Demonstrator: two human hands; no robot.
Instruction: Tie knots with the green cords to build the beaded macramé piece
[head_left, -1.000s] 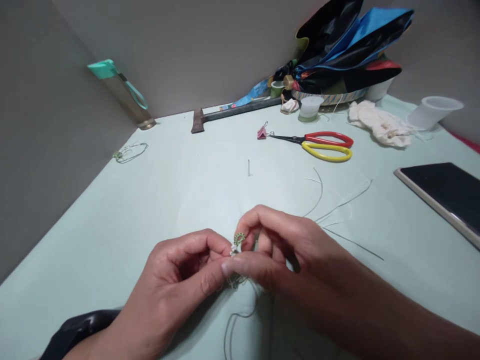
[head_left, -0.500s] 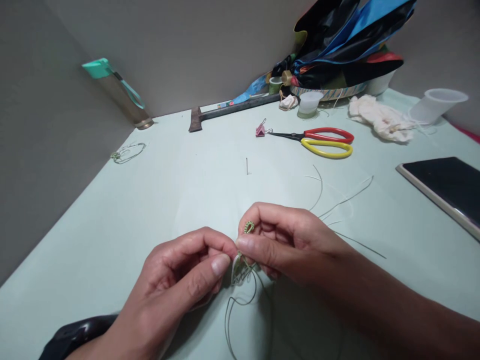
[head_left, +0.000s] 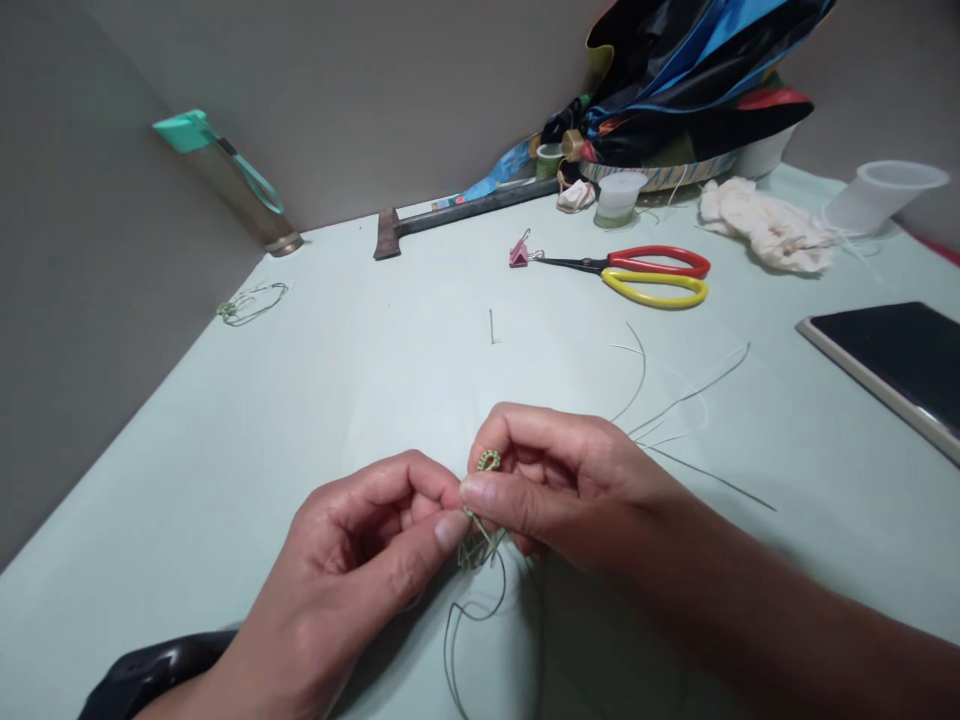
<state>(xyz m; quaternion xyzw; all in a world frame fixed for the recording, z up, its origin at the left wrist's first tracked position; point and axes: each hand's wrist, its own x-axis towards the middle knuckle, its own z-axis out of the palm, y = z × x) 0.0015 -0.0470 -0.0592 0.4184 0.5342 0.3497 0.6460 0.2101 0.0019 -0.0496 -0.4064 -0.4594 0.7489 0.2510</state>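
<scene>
A small green beaded piece (head_left: 488, 460) sits at the meeting point of my two hands, its top loop showing above my right thumb. My right hand (head_left: 555, 490) pinches it between thumb and fingers. My left hand (head_left: 360, 530) pinches its lower end, with the thumb tip against my right thumb. Part of the piece is hidden by my fingers. Thin grey-green thread (head_left: 469, 610) hangs from it in loops onto the pale green sheet (head_left: 225, 500). Loose thread ends (head_left: 690, 400) lie right of my right hand.
Red-and-yellow-handled scissors (head_left: 637, 275), a pink binder clip (head_left: 518, 255) and a small pin (head_left: 491, 327) lie ahead. A tablet (head_left: 885, 360) sits right, with a plastic cup (head_left: 877, 195) and white cloth (head_left: 765, 228) behind. A hammer-like tool (head_left: 442, 215) and a glass bottle (head_left: 232, 180) stand along the grey walls.
My hands have shifted the beaded piece, and my right thumb now lies lower across it. The thread loops hang more loosely below. The whole scene sits slightly higher in view.
</scene>
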